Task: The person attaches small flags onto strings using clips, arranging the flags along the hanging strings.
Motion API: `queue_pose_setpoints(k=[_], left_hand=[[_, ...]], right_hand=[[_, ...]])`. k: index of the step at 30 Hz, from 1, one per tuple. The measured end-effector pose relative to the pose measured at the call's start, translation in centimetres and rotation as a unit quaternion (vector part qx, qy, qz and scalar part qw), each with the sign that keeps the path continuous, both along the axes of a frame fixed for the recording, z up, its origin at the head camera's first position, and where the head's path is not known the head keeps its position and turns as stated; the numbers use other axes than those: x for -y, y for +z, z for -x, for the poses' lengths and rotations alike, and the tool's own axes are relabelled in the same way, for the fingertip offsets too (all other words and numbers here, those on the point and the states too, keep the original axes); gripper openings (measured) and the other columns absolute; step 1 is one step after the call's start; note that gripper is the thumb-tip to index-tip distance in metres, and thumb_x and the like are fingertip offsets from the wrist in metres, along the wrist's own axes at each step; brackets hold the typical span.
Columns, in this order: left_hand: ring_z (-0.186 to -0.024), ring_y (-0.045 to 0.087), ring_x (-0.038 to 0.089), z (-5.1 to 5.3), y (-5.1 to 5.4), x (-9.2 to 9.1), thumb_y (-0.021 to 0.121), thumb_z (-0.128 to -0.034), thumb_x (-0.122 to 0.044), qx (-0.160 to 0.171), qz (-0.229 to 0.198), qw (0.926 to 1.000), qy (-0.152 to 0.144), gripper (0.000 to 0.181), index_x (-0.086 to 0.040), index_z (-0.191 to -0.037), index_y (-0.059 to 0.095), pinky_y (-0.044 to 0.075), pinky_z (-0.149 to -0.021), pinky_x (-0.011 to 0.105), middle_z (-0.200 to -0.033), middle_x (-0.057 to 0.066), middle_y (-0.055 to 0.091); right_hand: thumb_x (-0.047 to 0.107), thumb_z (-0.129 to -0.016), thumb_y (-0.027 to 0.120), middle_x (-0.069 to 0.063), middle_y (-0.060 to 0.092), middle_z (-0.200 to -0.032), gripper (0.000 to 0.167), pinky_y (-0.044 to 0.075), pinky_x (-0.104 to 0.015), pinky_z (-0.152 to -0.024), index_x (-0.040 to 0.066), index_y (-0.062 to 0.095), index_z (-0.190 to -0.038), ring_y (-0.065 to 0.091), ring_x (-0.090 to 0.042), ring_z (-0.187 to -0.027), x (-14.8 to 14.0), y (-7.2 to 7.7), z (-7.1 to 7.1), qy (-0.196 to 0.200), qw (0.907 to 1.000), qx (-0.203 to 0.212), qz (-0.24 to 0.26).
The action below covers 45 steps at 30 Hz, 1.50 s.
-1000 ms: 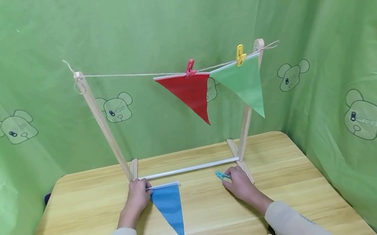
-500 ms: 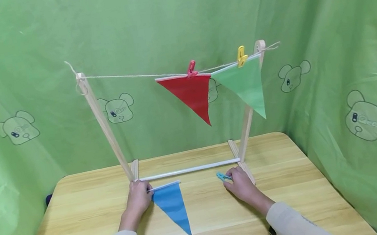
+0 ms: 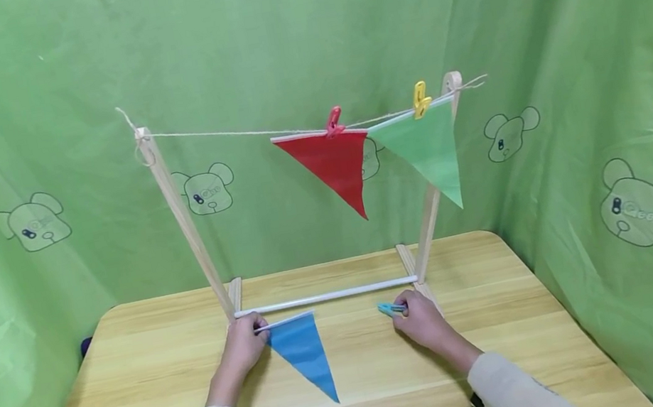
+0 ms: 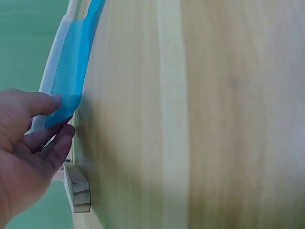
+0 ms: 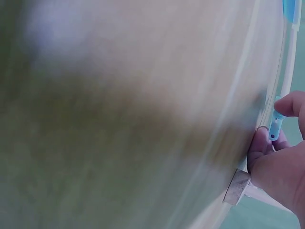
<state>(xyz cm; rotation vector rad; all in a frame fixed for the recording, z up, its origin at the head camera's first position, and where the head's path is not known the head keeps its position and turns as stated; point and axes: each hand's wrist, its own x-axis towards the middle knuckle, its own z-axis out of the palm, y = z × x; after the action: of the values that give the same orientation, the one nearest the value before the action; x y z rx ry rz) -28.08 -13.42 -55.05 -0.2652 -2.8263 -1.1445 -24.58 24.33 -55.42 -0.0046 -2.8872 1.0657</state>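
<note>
A blue triangular pennant [image 3: 302,353] with a white top edge is pinched at its left corner by my left hand [image 3: 243,343]; in the left wrist view the thumb lies over the white edge [image 4: 56,59]. Between thumb and fingers, my right hand [image 3: 422,321] holds a light-blue clothespin [image 3: 391,308], its tip pointing left. Above, a string [image 3: 224,133] carries a red pennant [image 3: 329,163] under a red clothespin [image 3: 334,122] and a light-green pennant [image 3: 430,146] under a yellow clothespin [image 3: 421,100]. The string's left half has no pennant on it.
Wooden posts stand left [image 3: 183,220] and right [image 3: 427,226], joined low down by a white rod [image 3: 329,296]. Both hands are in front of this frame, over the wooden table [image 3: 382,381]. A green curtain [image 3: 286,37] surrounds the table's back and sides.
The blue pennant's lower tip has swung to the right and its right end has risen slightly. Both hands keep their hold and shift only a little. The whole view has slid slightly down.
</note>
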Motion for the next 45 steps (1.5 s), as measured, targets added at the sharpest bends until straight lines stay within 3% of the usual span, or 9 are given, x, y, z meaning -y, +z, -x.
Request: queue_pose_setpoints(k=[10,17,28,33,39,45], left_hand=[[-0.079,0.062,0.017,-0.4,-0.3,-0.2,0.073,-0.0880,0.004,0.020,-0.100,0.9945,0.020,0.010,-0.002,-0.085,0.067,0.054,-0.073,0.031,-0.083,0.006,0.070],[-0.070,0.059,0.014,-0.6,-0.2,-0.1,0.071,-0.0890,0.006,0.031,-0.162,0.9859,0.028,0.008,0.001,-0.088,0.066,0.052,-0.059,0.024,-0.082,0.010,0.068],[-0.074,0.058,0.014,-1.0,0.4,-0.2,0.074,-0.0903,0.003,0.021,-0.187,0.9816,0.030,0.005,0.001,-0.095,0.071,0.052,-0.061,0.021,-0.087,0.012,0.070],[-0.076,0.058,0.015,-1.2,0.7,-0.3,0.074,-0.0905,0.001,0.017,-0.206,0.9780,0.031,0.006,-0.001,-0.096,0.072,0.052,-0.064,0.020,-0.087,0.011,0.070],[-0.074,0.058,0.015,-1.4,1.2,-0.4,0.075,-0.0926,-0.004,0.009,-0.221,0.9743,0.042,0.005,-0.002,-0.097,0.073,0.052,-0.062,0.021,-0.085,0.010,0.067],[-0.075,0.059,0.016,-1.6,1.8,-0.4,0.072,-0.0951,-0.005,0.021,-0.238,0.9698,0.049,0.005,-0.003,-0.100,0.073,0.053,-0.062,0.021,-0.087,0.011,0.067]], right_hand=[[0.007,-0.085,0.071,-0.009,0.061,-0.098,0.028,0.050,-0.029,-0.077,-0.001,0.066,-0.111,0.057,-0.018,-0.087,-0.2,-0.2,-0.1,-0.006,0.9996,-0.009,0.026],[0.010,-0.089,0.072,-0.007,0.058,-0.096,0.023,0.049,-0.025,-0.074,0.002,0.066,-0.110,0.054,-0.017,-0.086,-0.4,-0.3,-0.3,-0.004,0.9987,-0.021,0.045],[0.020,-0.092,0.079,-0.009,0.058,-0.100,0.029,0.052,-0.020,-0.073,0.005,0.066,-0.113,0.056,-0.018,-0.088,-0.7,0.7,-0.5,-0.020,0.9946,-0.018,0.100],[0.016,-0.091,0.080,-0.011,0.061,-0.103,0.035,0.055,-0.019,-0.074,0.002,0.064,-0.119,0.058,-0.019,-0.091,-0.7,1.3,-0.8,-0.029,0.9904,-0.018,0.134],[0.010,-0.092,0.075,-0.012,0.064,-0.105,0.033,0.055,-0.018,-0.073,0.001,0.064,-0.122,0.062,-0.020,-0.091,-0.7,2.1,-1.1,-0.037,0.9896,-0.022,0.138],[0.008,-0.092,0.075,-0.012,0.067,-0.105,0.031,0.055,-0.016,-0.074,0.002,0.065,-0.120,0.062,-0.019,-0.092,-0.5,2.9,-1.5,-0.038,0.9867,-0.028,0.156]])
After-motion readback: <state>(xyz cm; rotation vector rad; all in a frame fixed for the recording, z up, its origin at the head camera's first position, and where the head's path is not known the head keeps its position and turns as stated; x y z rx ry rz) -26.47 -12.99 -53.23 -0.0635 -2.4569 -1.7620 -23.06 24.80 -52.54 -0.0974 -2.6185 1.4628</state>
